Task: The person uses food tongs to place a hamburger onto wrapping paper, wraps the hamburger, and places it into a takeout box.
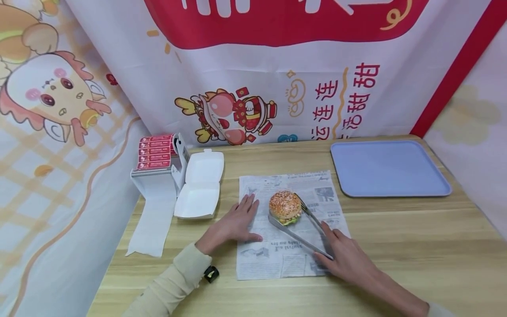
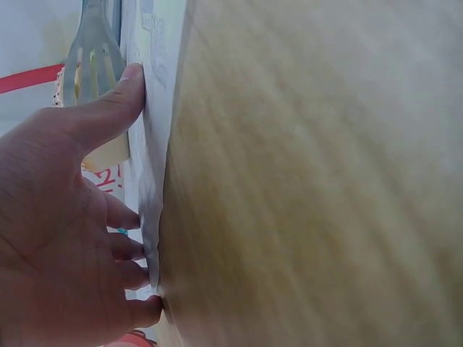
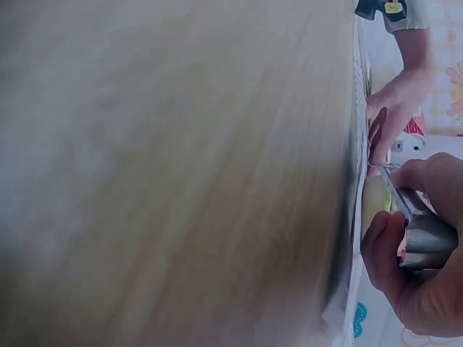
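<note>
A sesame-bun burger (image 1: 285, 204) with lettuce showing at its lower edge sits on a sheet of newsprint-patterned paper (image 1: 273, 266). My right hand (image 1: 350, 260) grips a pair of metal tongs (image 1: 298, 240), whose two arms lie on either side of the burger. Whether they squeeze it I cannot tell. Spread out, my left hand (image 1: 237, 222) rests on the left part of the paper, its fingertips on the sheet near the edge. In the left wrist view, the tongs' slotted end (image 2: 92, 61) appears beyond the thumb. The right wrist view shows fingers curled round the tongs (image 3: 428, 242).
Left of the paper, an open white takeaway box (image 1: 198, 200) lies beside a label dispenser (image 1: 156, 154) with red labels and a hanging white strip (image 1: 149, 233). A blue-purple tray (image 1: 390, 169) lies at the back right of the wooden table (image 1: 416, 251). Printed cloth hangs behind.
</note>
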Demonstrator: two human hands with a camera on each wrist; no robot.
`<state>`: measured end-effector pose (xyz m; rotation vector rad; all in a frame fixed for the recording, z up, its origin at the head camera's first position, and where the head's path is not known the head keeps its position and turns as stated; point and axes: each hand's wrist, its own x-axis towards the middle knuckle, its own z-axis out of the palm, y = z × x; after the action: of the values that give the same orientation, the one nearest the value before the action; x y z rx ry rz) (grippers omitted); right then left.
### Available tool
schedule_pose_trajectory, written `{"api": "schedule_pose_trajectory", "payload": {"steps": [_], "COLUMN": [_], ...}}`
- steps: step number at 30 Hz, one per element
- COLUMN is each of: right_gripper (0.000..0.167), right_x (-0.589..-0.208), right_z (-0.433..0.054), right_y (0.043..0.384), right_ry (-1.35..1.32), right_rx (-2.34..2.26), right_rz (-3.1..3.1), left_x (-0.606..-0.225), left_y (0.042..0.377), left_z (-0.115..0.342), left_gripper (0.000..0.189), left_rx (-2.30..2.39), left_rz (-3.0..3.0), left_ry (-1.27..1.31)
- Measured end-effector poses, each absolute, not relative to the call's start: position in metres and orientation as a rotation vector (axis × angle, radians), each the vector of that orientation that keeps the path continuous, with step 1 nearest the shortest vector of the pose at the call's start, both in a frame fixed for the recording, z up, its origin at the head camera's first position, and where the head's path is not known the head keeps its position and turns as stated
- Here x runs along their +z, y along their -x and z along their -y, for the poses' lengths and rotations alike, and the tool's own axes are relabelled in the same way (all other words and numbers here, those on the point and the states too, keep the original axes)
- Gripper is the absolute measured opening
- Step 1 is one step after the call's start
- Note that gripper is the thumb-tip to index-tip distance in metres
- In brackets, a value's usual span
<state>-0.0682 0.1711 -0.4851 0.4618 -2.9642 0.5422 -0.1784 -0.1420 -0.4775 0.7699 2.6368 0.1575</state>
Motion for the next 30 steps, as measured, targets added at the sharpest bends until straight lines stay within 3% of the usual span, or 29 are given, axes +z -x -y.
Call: {"api": "schedule_pose_trajectory", "payload": {"steps": [20, 25, 30], "right_gripper": [0.084, 0.085, 0.074], "right_x": [-0.459, -0.456, -0.454], "right_z": [-0.237, -0.256, -0.280], "right_y": [0.068, 0.084, 0.103], "right_ry": [-0.627, -0.577, -0.399], "right_rx": [0.727, 0.673, 0.622], "right_rz": [2.718, 2.655, 2.725], "left_x": [-0.479, -0.480, -0.480], "left_y": [0.179, 0.179, 0.179], "left_z": [0.149, 0.146, 0.142], "left_gripper": [0.116, 0.117, 0.117], "left_rx": [0.166, 0.160, 0.169], "left_rz": [-2.641, -2.652, -2.647], "left_ry": [-0.748, -0.772, -0.785]}}
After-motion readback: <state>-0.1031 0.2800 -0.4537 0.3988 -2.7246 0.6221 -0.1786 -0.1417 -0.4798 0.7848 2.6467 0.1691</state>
